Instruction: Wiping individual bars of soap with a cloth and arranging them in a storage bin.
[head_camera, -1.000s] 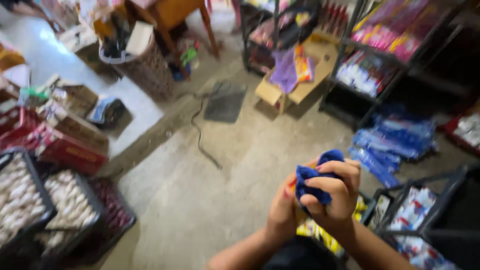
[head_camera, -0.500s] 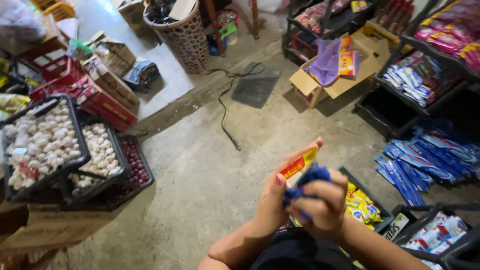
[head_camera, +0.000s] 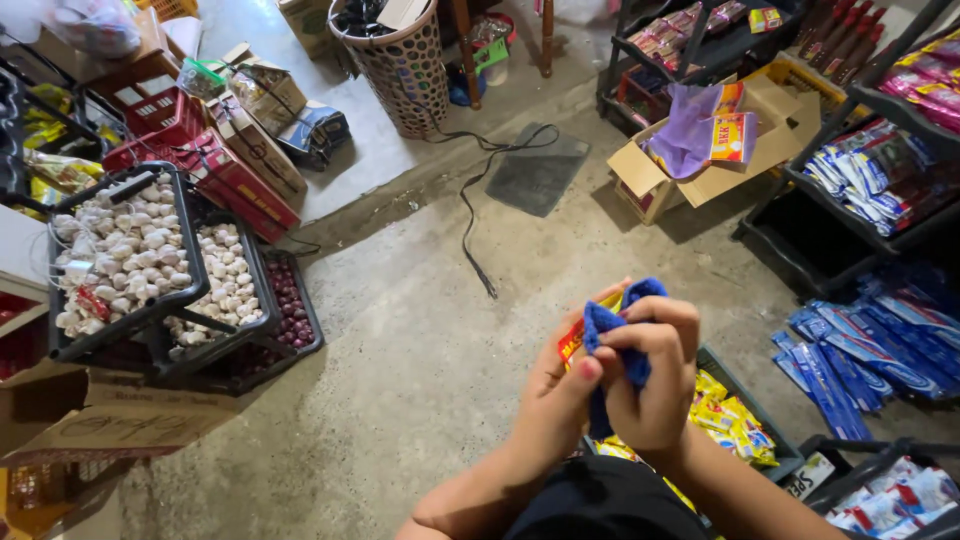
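Observation:
My two hands meet in front of me, low in the head view. My left hand (head_camera: 556, 392) holds a small red and yellow packet (head_camera: 572, 338), of which only an edge shows between the fingers. My right hand (head_camera: 652, 372) grips a blue cloth (head_camera: 604, 328) pressed against that packet. The cloth hangs down between both hands. Just below and right of them a black crate holds yellow snack packets (head_camera: 735, 425).
Black crates of garlic (head_camera: 135, 245) and small red onions (head_camera: 285, 310) stand at left over cardboard. An open cardboard box (head_camera: 700, 160), a dark mat (head_camera: 538, 168) and a black cable (head_camera: 475, 235) lie on the concrete floor. Blue packets (head_camera: 860, 345) and racks fill the right.
The view has swung left and down, bringing the garlic crates into sight. My hands stay together on the cloth and packet, the cloth shifting over the packet.

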